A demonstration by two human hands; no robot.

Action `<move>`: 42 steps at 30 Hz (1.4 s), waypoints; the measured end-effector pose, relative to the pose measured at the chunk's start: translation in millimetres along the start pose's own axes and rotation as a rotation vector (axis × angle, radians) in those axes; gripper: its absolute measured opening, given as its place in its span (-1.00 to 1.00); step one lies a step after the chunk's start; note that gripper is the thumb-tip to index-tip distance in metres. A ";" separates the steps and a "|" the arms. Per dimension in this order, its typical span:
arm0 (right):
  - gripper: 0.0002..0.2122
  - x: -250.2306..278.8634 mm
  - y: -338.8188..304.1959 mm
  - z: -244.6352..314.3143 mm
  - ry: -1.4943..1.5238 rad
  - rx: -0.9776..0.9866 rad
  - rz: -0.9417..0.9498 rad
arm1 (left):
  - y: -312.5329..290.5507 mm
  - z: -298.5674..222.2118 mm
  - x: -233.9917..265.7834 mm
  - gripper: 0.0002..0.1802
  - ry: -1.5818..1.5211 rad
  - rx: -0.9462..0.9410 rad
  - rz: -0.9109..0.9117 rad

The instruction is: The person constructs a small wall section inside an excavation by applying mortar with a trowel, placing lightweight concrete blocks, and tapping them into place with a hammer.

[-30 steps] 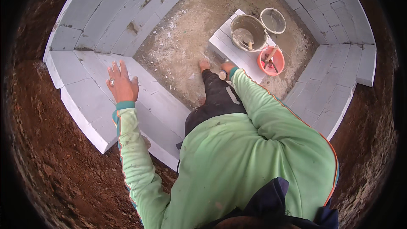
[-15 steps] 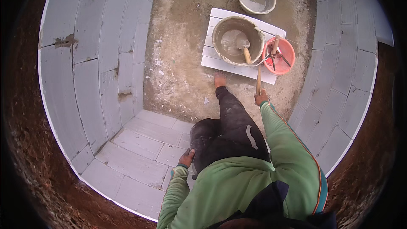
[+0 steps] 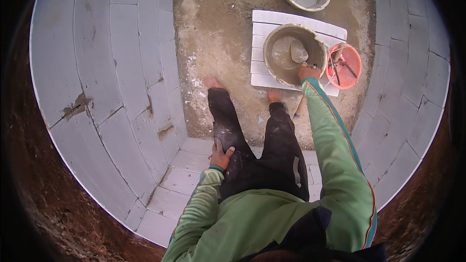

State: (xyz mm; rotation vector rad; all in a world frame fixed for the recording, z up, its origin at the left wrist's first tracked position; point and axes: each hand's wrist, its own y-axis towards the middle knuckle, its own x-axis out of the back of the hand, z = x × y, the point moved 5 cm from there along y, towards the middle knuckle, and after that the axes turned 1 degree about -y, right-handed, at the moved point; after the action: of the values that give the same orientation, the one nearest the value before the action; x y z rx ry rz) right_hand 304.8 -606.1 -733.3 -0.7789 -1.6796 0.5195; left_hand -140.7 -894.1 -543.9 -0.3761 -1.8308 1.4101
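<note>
A mortar bucket [image 3: 270, 63], its rim crusted with grey mortar, sits on a slab of white blocks [image 3: 258, 42]. Inside it lies a trowel [image 3: 298, 51] with a rounded, mortar-coated blade. My right hand [image 3: 309, 71] reaches over the near rim, fingers closed around the trowel's handle, which it mostly hides. Below my right wrist, a wooden handle [image 3: 300, 107] slants down beside the slab; my forearm hides its upper part. My left hand [image 3: 222, 155] rests on my left thigh with its fingers spread, holding nothing.
A pink bucket [image 3: 350, 82] with several tools stands right of the mortar bucket. Behind, another bucket [image 3: 326, 1] holds greyish liquid. Pale block walls [image 3: 99, 43] rise on both sides, and a block ledge [image 3: 182, 178] lies under me. White chips dot the floor.
My right hand has left the wooden handle and moved forward onto the trowel in the mortar bucket. My left foot has come into view, and my left hand sits further up in the picture.
</note>
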 end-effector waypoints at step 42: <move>-0.76 0.3 369.6 422.9 1.968 -0.437 -0.151 | 268.5 -94.5 228.5 -0.05 0.184 -0.169 0.038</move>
State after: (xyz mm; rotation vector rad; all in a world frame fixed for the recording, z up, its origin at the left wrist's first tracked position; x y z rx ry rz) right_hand -22.1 -327.6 -1095.3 -0.8830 0.0630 -0.6821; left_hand -280.0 -590.5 -691.0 -0.6089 -1.8039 1.2063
